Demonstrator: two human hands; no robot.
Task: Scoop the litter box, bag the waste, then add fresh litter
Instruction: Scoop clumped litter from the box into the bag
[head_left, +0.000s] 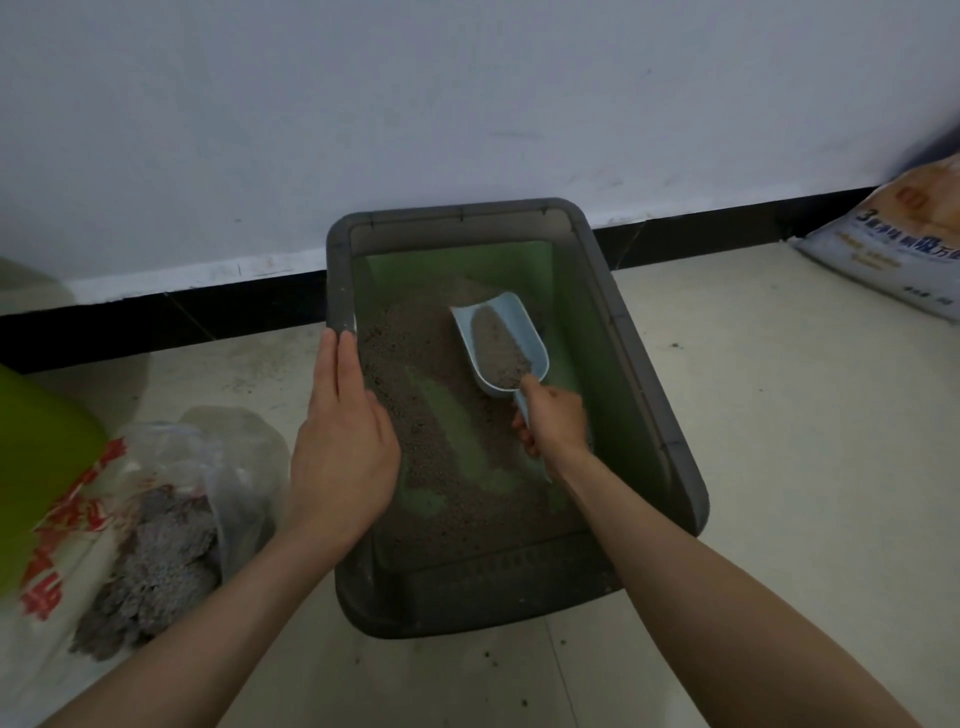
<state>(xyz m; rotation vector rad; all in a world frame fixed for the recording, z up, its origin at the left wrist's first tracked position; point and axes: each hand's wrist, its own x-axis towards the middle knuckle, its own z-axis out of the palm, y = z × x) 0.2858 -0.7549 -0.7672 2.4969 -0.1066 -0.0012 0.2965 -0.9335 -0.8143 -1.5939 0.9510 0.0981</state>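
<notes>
A grey litter box with a green inside stands on the floor against the wall. Brown-grey litter covers part of its bottom, with green patches bare. My right hand grips the handle of a light blue scoop, which is loaded with litter and held over the box. My left hand rests flat on the box's left rim, fingers straight. A clear plastic bag with red print lies on the floor to the left and holds grey litter clumps.
A white and orange litter sack leans at the far right by the wall. A green object sits at the left edge. Black skirting runs along the white wall. Litter crumbs dot the pale tiles.
</notes>
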